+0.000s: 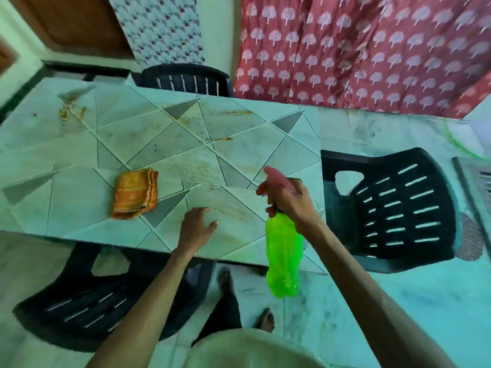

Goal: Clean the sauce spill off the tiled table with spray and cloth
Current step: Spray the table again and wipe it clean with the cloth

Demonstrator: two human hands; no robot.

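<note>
We seem to be at the spraying step. Our right hand [288,200] grips the neck of the green bottle [284,251] over the near edge of the table [66,203]. Our left hand [195,227] lies flat on it, fingers straight. Next we should aim at the sauce [224,139] farther off, then take the cloth [135,193] on our left. Blur hides any spray.

The spray bottle [284,251] is bright green with a pink trigger head; the folded cloth [136,193] is orange. The table [66,205] shows pale tiles crossed by dark lines, some triangles grey, with orange-brown sauce smears [235,112] toward 12 o'clock. At 1 o'clock, the curtain [372,49] is red with white trees.
</note>
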